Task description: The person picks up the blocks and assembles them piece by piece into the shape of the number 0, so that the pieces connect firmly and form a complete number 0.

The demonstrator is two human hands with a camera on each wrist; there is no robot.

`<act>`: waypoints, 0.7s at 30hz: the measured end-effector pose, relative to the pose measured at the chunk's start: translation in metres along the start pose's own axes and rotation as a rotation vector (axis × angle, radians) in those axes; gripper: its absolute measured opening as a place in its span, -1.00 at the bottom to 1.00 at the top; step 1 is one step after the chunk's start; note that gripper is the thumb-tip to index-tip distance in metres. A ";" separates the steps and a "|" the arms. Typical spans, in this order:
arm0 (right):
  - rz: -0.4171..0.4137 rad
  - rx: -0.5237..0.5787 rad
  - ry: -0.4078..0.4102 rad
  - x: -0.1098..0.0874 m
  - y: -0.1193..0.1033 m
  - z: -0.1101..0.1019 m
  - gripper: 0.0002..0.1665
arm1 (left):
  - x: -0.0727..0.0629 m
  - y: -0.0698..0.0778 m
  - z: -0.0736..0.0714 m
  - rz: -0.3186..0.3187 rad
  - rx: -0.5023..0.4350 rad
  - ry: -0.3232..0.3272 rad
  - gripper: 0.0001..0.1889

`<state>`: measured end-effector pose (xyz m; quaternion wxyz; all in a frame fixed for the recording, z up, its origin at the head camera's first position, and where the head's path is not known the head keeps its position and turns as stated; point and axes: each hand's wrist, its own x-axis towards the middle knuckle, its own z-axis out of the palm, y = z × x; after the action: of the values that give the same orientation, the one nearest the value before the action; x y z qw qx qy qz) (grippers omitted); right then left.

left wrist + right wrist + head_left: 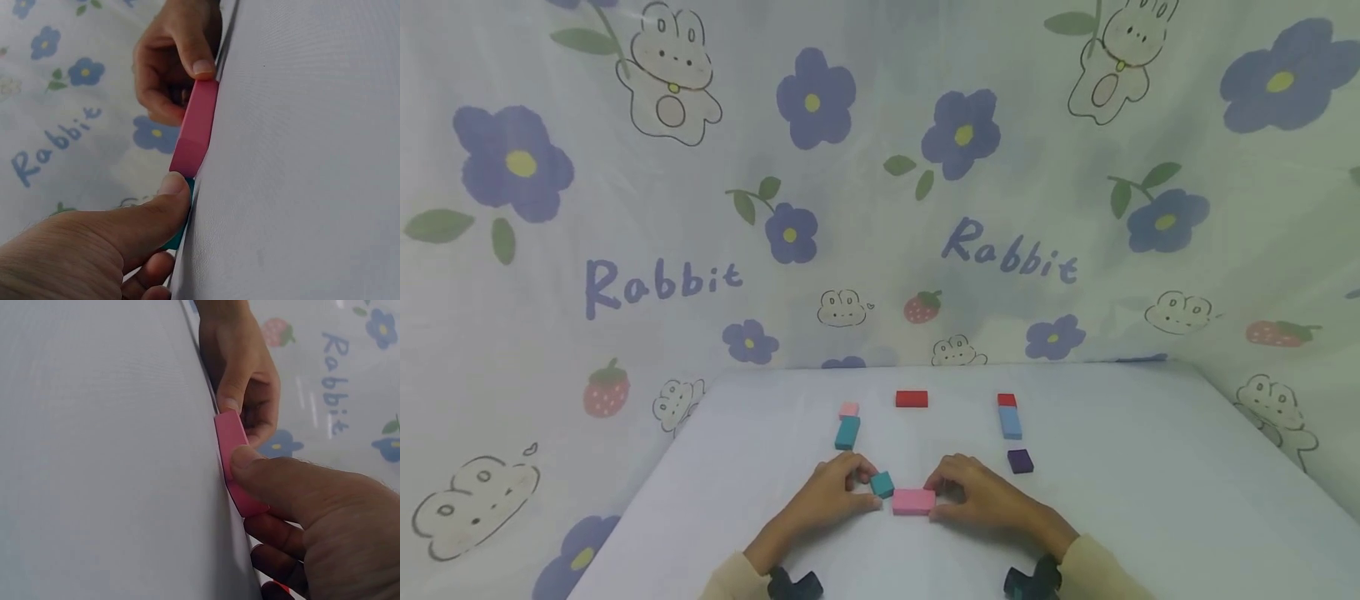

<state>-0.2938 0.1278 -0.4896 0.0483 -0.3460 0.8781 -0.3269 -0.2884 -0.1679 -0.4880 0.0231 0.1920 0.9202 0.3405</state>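
A pink rectangular block (913,502) lies flat near the front of the white table, its right end gripped between the thumb and fingers of my right hand (979,493). Just left of it is a small teal block (882,485), set at an angle to the pink one. My left hand (831,490) pinches this teal block between thumb and forefinger. In the left wrist view, the teal block (179,231) sits right by the end of the pink block (195,128), partly covered by my left thumb. The right wrist view shows my right thumb lying on the pink block (231,434).
Farther back on the table (1112,467) stand a longer teal block (847,432) with a light pink one (849,409) behind it. A red block (912,399) lies at back centre. On the right are a small red block (1007,400), a blue block (1011,422) and a dark purple block (1020,461).
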 end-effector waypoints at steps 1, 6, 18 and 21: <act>-0.001 0.008 -0.001 -0.001 0.000 0.001 -0.63 | 0.000 -0.001 0.001 -0.011 0.000 -0.004 -0.62; -0.004 0.018 -0.004 -0.004 0.002 0.005 -0.64 | -0.003 -0.004 0.005 -0.024 -0.004 -0.007 -0.63; 0.074 0.032 -0.037 0.000 -0.002 -0.007 -0.59 | 0.003 0.001 0.003 -0.057 -0.007 -0.010 -0.62; 0.094 0.072 -0.040 0.001 -0.003 -0.019 -0.56 | 0.005 0.002 0.001 -0.053 -0.001 -0.014 -0.61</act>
<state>-0.2981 0.1357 -0.4729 0.0934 -0.3090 0.8799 -0.3487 -0.2920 -0.1644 -0.4867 0.0385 0.1701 0.9246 0.3387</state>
